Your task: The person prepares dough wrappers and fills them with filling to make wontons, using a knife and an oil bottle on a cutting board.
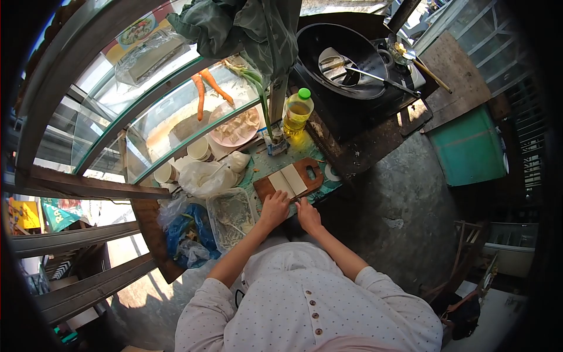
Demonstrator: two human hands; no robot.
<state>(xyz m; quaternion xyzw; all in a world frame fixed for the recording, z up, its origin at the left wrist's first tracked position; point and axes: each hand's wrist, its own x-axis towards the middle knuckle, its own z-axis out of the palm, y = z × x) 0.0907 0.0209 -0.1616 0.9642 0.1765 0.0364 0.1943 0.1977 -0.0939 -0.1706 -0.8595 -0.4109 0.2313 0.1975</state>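
On a brown wooden cutting board (264, 188) with a handle hole lies a pale rectangular slab (288, 180) that looks like tofu, split by a line across its middle. My left hand (275, 209) rests at the board's near edge, fingers stretched forward with their tips at the slab's near side. Just right of it, my right hand (308, 215) is closed near the board's edge. A small dark piece shows at its fingers, too little to name. Left of the board sits a clear plastic tub (230, 218) with pale residue inside.
An oil bottle (298, 111) with a green cap stands beyond the board. A black wok (346, 61) with utensils sits on the stove at the back right. Carrots (200, 97), a pink plate (236, 124), plastic bags (205, 176) and paper cups (166, 173) are on the left.
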